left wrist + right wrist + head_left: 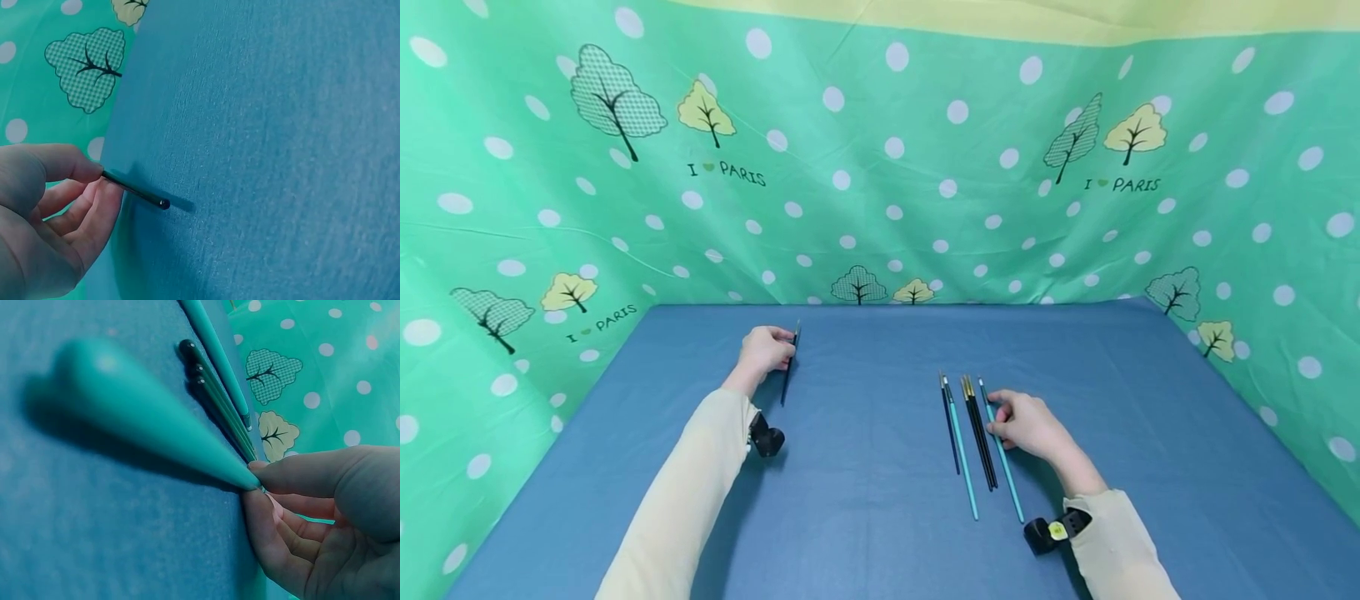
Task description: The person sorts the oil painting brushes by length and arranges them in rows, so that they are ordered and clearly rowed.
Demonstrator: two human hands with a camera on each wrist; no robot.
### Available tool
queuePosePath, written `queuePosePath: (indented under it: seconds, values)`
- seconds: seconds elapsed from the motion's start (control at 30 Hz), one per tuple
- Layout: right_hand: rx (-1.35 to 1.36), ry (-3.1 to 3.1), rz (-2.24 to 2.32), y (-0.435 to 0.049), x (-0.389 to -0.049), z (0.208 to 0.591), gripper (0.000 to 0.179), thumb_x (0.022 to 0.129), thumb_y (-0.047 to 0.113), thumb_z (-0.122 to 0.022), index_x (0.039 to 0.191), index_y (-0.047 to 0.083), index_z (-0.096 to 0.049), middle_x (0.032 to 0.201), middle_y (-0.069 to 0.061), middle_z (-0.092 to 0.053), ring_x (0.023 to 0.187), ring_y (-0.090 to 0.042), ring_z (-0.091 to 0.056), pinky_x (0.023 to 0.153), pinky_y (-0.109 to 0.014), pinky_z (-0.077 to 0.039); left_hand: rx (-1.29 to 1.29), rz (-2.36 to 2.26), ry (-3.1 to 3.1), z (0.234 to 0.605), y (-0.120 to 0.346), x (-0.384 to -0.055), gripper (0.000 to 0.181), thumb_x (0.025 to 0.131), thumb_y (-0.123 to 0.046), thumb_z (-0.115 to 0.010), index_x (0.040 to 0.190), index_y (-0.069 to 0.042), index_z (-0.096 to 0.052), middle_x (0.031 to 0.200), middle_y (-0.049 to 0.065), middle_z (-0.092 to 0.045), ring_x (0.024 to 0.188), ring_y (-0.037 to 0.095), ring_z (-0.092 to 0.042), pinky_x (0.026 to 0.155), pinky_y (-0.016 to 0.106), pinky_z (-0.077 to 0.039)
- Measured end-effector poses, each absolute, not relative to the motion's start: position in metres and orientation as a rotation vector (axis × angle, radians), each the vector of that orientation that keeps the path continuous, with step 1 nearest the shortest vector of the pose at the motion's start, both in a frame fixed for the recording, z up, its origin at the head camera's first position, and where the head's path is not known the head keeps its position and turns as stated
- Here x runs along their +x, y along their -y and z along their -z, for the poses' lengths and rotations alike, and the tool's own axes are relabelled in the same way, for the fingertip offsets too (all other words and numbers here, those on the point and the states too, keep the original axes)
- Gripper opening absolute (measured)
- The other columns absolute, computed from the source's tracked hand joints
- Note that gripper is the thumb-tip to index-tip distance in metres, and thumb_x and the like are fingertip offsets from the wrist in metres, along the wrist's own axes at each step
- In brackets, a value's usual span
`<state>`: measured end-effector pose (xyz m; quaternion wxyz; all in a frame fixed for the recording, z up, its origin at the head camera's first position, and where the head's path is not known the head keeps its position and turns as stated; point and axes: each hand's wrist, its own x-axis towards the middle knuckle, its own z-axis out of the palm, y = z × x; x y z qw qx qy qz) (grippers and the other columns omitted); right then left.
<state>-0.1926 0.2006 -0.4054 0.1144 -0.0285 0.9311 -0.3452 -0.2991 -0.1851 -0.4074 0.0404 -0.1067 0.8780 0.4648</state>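
My left hand [766, 350] pinches a slim dark paintbrush [786, 385] between thumb and fingers at the far left of the table. The left wrist view shows the rounded end of its handle [147, 197] just over the cloth. At the right, my right hand [1028, 425] pinches a teal paintbrush [1009, 477] near its ferrule, thumb and fingertip on either side. In the right wrist view that brush's thick handle [150, 428] points toward the camera. Left of it lie several black paintbrushes [979, 442] close together, another teal paintbrush [962, 458] and a thin dark blue paintbrush [951, 433].
A blue cloth [865, 467] covers the table. Behind and beside it hangs a green dotted curtain [887, 183] printed with trees, meeting the table's back edge. Dark wrist cameras sit on the left wrist [767, 437] and right wrist [1047, 533].
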Motion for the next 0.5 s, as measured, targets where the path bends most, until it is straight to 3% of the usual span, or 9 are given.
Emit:
queuePosePath:
  seconds: [0.5]
  values:
    - [-0.066, -2.734, 1.010, -0.2015, -0.1926, 0.4066, 0.047, 0.082, 0.004, -0.063, 0.127, -0.002, -0.048, 0.075, -0.006, -0.053, 0.055, -0.013, -0.056, 0.051, -0.027, -0.050, -0.389, -1.399, -2.703, 0.4103, 0.1844, -0.2975, 0.030, 0.084, -0.006, -0.058, 0.114, -0.002, -0.062, 0.098, 0.018, -0.063, 0.072, 0.018, -0.063, 0.060, 0.026, -0.054]
